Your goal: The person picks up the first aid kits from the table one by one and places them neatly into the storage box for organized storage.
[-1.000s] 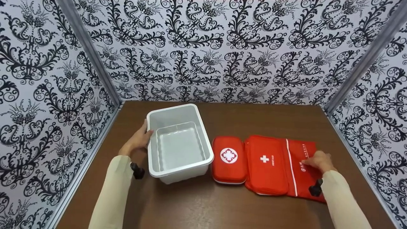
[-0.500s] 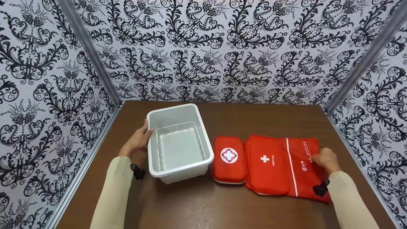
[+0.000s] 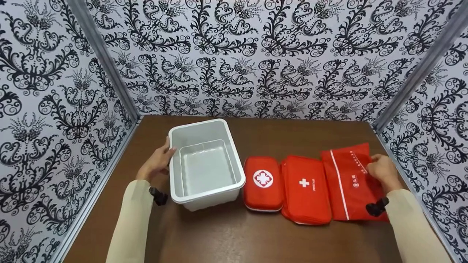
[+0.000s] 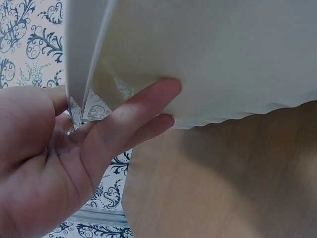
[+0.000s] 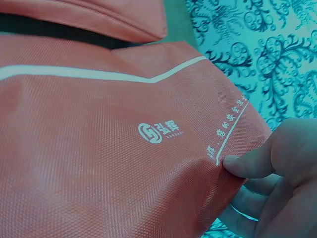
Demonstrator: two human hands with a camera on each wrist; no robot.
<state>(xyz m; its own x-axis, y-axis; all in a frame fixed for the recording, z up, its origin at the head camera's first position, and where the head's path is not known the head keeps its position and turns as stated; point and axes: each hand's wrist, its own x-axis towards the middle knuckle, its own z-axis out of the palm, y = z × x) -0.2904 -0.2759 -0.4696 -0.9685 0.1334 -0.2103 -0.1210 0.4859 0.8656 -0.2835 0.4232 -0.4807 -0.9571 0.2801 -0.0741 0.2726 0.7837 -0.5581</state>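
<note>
Two hands were at work on the brown table (image 3: pixel 226 237), and the nearest thing to the camera was the pair of cream sleeves running up to them; the right hand (image 3: pixel 382 171) had the flat red first-aid bag (image 3: pixel 349 182) by its right edge, thumb on top and fingers curled under, a clear pinch in the right wrist view (image 5: pixel 247 161); that edge was raised off the table while the bag's left side lay partly over the red first-aid pouch (image 3: pixel 305 188) beside it; the woven fabric bent under the pinch, so I judged it soft, light and floppy, likely to sag if lifted by one corner, better taken along the edge or with a hand beneath; left of the pouch sat the hard-shell first-aid case (image 3: pixel 263 182) with its round white cross badge, close against the pouch and just beside the tub; the left hand (image 3: pixel 157 162) lay against the left wall of the white plastic tub (image 3: pixel 175 164), fingers straight along the outside and the thumb at the rim, steadying rather than clenching; the tub looked stiff, smooth and perhaps a little slippery; further back the bare tabletop ran to the black-and-white patterned walls (image 3: pixel 234 54) closing in on three sides.
</note>
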